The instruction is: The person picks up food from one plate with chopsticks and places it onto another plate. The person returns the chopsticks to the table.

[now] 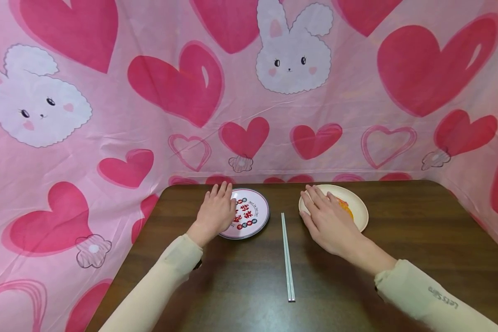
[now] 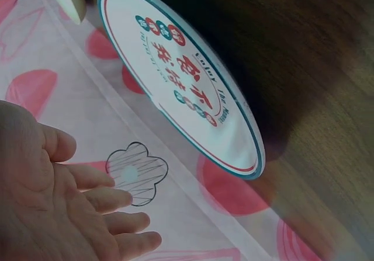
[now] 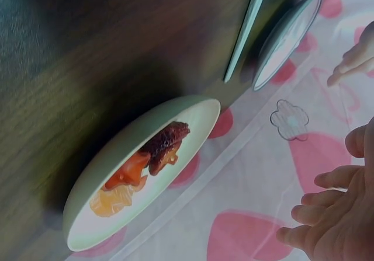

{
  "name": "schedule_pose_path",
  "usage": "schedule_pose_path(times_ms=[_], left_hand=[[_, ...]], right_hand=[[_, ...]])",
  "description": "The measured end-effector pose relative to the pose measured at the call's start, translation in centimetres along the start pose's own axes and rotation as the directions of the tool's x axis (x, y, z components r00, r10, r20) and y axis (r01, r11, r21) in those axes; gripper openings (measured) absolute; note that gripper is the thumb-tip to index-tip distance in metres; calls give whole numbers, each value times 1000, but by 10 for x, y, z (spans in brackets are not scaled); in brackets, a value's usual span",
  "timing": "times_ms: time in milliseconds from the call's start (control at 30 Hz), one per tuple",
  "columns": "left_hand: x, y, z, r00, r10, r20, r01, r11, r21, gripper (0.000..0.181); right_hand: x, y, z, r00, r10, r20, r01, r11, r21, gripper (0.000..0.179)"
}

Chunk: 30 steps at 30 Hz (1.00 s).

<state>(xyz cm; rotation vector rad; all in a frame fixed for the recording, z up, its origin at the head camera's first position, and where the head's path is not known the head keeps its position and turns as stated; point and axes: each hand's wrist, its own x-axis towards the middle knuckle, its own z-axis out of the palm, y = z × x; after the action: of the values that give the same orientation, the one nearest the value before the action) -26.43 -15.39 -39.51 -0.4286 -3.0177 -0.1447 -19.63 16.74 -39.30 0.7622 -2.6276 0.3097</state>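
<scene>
My left hand (image 1: 216,210) hovers over the left side of a round white plate (image 1: 257,214) with red characters and a blue rim. Its fingers are straight, and the left wrist view shows a bare palm apart from the plate. Over the cream dish (image 1: 360,210) is my right hand (image 1: 329,223), also with straight fingers and nothing in it. In the right wrist view that dish carries food: a dark red piece (image 3: 166,139), an orange-red piece (image 3: 127,170) and a yellow piece (image 3: 111,201). From the head view, the right hand covers part of the food.
A pair of pale chopsticks (image 1: 288,260) lies lengthwise on the dark wooden table (image 1: 249,286), between the plate and the dish. Behind the table's far edge hangs a pink cloth (image 1: 274,110) printed with hearts and rabbits; it also runs along both sides.
</scene>
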Motion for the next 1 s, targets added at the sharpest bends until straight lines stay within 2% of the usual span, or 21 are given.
schedule_pose_path(times_ms=[300,467,767,1000], left_hand=[[-4,-3,5,1000,0,-10,0,1000,3,61],[-6,-6,7,1000,-13,13,13,1000,-1,62],[-8,-13,12,1000,-26,1,26,999,-29,61],[-8,-15,15,999,-33,4,33,999,-8,61]], right_hand=[[-7,-10,7,999,17,43,-17,1000,18,60],[-10,-17,11,998,22,62,-24,999,33,60],[-16,-25,17,994,-1,107,-3,999,34,59],[-21,-30,24,994,-31,103,28,999,25,57]])
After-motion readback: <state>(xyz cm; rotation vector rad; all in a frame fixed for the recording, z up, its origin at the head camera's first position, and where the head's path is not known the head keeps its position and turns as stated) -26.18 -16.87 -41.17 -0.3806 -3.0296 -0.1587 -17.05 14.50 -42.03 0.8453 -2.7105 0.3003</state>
